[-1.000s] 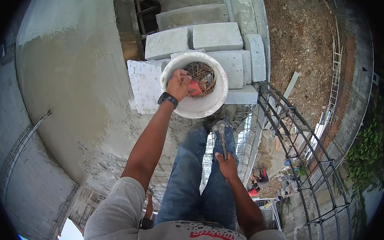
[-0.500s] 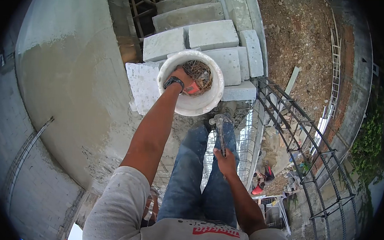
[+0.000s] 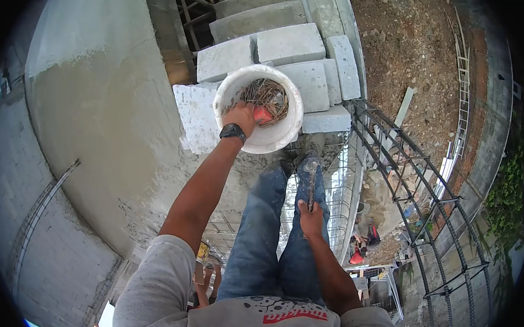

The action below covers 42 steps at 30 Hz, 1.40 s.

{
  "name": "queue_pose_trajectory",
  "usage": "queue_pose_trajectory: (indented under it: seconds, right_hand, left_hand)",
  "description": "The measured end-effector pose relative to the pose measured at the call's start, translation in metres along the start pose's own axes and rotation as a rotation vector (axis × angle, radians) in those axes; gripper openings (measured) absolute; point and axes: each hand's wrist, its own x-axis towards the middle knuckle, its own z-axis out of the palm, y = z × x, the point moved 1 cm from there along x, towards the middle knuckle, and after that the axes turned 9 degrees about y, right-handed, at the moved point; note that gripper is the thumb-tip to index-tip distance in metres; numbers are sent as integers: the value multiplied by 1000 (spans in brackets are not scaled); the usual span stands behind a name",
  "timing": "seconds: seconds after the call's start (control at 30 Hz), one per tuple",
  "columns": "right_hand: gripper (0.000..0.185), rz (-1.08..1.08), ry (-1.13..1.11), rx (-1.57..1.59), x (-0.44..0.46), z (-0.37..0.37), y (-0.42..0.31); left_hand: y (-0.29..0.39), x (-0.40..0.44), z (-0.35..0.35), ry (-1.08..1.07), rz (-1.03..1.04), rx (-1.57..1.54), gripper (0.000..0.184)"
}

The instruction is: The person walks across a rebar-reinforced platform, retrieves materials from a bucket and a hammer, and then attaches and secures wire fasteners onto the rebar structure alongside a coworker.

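Observation:
My left hand [image 3: 239,118], with a dark watch on its wrist, reaches into a white bucket [image 3: 279,137]. Its fingertips are blurred and partly hidden near the bucket's inner left wall. Beside it in the bucket lie a red object [image 3: 262,115] and a heap of thin brown sticks or nails [image 3: 268,94], too small to tell which. My right hand [image 3: 312,219] is closed round the handle of a hammer [image 3: 312,187], which points away from me over my right thigh. The bucket stands against pale blocks [image 3: 305,83].
Concrete steps [image 3: 257,21] rise beyond the blocks. A rebar cage [image 3: 404,165] runs along the right, beside a drop to rubble ground [image 3: 398,52]. At lower left, a co-worker's arms [image 3: 203,282] show below. A wet plastered surface [image 3: 93,107] spans the left.
My left hand has gone down into the bucket, then come back slightly toward me. The hammer's head has turned and tilted in my right hand. The co-worker below shows more.

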Motion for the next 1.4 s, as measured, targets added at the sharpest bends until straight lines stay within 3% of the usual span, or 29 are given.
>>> queue_pose_trajectory:
  seconds: [0.17,0.27,0.37,0.4,0.83,0.87,1.0,1.17,1.3,1.4]
  right_hand:
    - [47,-23,13,-33,3,-6,9]
    - [45,-69,24,-50,3,-3,10]
    - [46,-88,-15,-86,1,-2,10]
    - [46,-84,-37,-101,1,-3,10]
    - [48,-2,-44,-8,12,-9,26]
    - [48,12,-31,-7,11,-13,21]
    - [50,74,-29,20,13,-27,16]
    - [57,248,-71,83,-4,-66,-16]
    - [61,182,-11,86,-29,-94,-25]
    - [75,62,82,-55,-29,-92,1]
  left_hand:
    - [-13,5,15,221,169,-23,25]
    - [-15,36,18,-16,76,-64,26]
    - [-36,72,61,11,20,-124,27]
    - [-22,65,39,-45,-40,-170,27]
    - [-14,31,14,199,-130,-384,33]
    - [-22,27,22,347,-39,-306,36]
    - [-12,-4,-18,335,-65,-312,42]
    - [-24,-33,-21,305,82,-396,37]
    - [-18,-67,-35,262,179,-523,25]
    - [-9,-90,-47,200,258,-579,19]
